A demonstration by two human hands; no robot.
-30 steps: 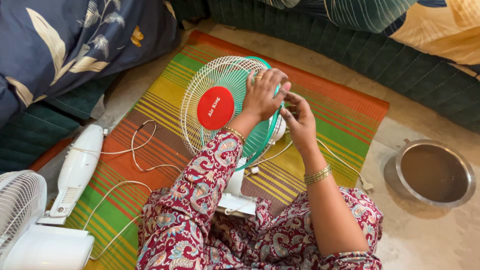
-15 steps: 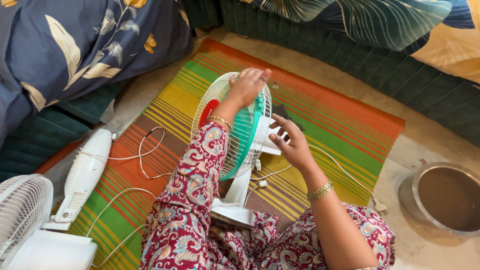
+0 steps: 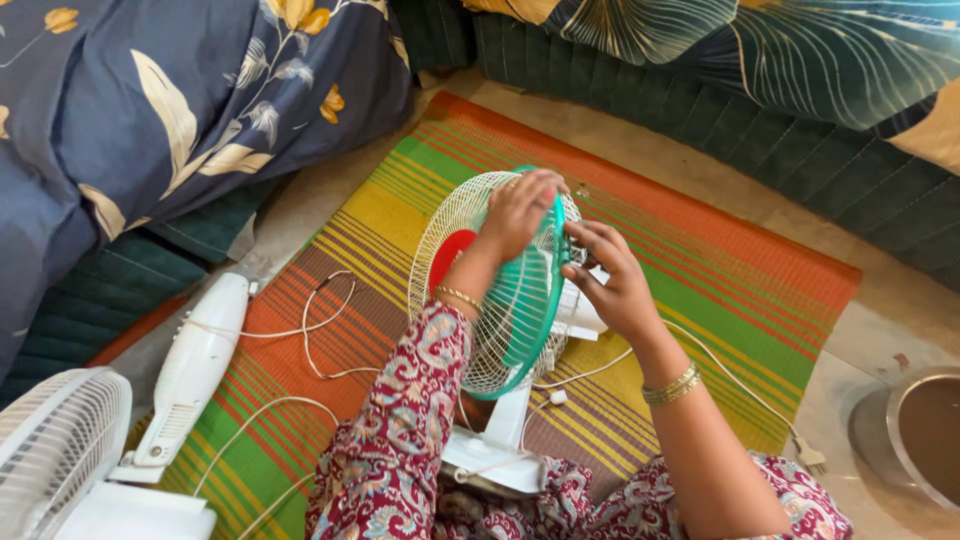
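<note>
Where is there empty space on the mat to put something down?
The striped mat is bare right of the fan, toward the green cushions. Left of the fan it is crowded: white cords and a second fan's body.

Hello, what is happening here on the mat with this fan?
A person sits on a striped mat with a small table fan upright in front of them. The left hand grips the top of the fan's wire grille at its green rim, and the right hand touches the back of the fan head. A white fan body lies flat to the left, beside another white fan. A metal bowl sits on the floor at right.
</note>
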